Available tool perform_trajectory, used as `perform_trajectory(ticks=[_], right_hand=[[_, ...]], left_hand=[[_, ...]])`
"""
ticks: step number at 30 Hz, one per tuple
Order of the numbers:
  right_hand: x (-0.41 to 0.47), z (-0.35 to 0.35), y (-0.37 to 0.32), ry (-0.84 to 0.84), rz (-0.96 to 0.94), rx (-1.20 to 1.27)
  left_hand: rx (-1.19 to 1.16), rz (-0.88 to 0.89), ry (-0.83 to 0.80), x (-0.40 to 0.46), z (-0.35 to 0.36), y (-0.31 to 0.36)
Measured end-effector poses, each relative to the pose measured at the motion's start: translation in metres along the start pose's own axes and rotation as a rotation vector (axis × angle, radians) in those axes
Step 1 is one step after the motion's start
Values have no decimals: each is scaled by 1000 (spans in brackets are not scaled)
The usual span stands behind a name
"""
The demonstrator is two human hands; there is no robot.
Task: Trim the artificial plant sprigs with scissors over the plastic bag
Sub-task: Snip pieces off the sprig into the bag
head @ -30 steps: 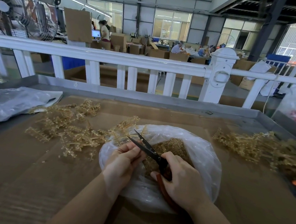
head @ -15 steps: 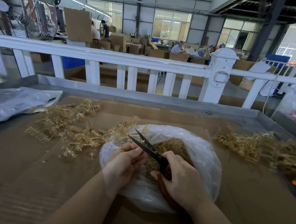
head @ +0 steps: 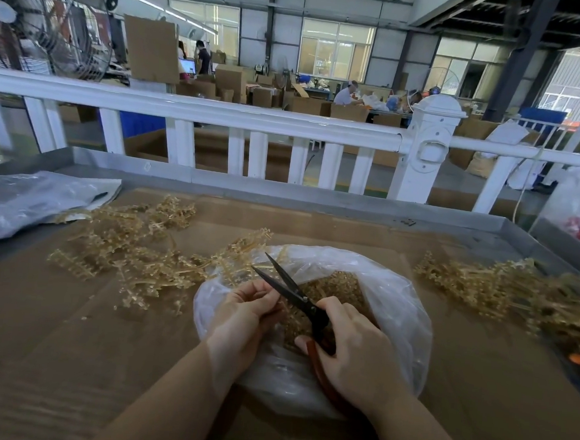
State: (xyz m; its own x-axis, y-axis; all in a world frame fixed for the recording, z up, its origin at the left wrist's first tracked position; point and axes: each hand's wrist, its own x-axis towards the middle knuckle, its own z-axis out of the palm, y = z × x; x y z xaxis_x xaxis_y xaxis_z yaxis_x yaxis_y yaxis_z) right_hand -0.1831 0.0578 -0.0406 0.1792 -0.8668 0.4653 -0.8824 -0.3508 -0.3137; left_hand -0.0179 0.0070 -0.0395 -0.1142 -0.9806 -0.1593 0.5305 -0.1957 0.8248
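A clear plastic bag [head: 396, 296] lies open on the cardboard-covered table, with a heap of golden trimmings [head: 332, 288] inside. My right hand [head: 351, 354] grips the red handles of black scissors [head: 284, 284], whose blades stand apart and point up-left over the bag. My left hand [head: 244, 313] sits at the bag's left rim, fingers curled round a small golden sprig piece right beside the blades; the piece is mostly hidden in the fingers.
Golden sprigs [head: 135, 247] lie scattered to the left of the bag; another pile [head: 503, 289] lies at the right. A flat plastic bag [head: 32, 201] rests at far left. A white railing [head: 220, 118] borders the table's metal back edge [head: 283, 192].
Both hands stay over the bag almost unmoved. The scissor blades remain apart, and my left hand's fingers have shifted slightly against them.
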Motion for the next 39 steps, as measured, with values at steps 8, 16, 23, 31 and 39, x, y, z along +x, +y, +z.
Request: perform_trajectory(ticks=[8, 16, 23, 31, 39], right_hand=[[0, -1, 1, -19, 2, 15], [1, -2, 1, -36, -7, 82], [0, -2, 0, -16, -10, 113], [-1, -4, -3, 18, -2, 141], [-3, -3, -2, 114, 29, 139]], left_hand=[[0, 23, -10, 0, 0, -1], [56, -11, -36, 0, -1, 0], [61, -29, -44, 0, -1, 2], [35, 41, -63, -1, 1, -2], [8, 94, 76, 1, 3, -4]])
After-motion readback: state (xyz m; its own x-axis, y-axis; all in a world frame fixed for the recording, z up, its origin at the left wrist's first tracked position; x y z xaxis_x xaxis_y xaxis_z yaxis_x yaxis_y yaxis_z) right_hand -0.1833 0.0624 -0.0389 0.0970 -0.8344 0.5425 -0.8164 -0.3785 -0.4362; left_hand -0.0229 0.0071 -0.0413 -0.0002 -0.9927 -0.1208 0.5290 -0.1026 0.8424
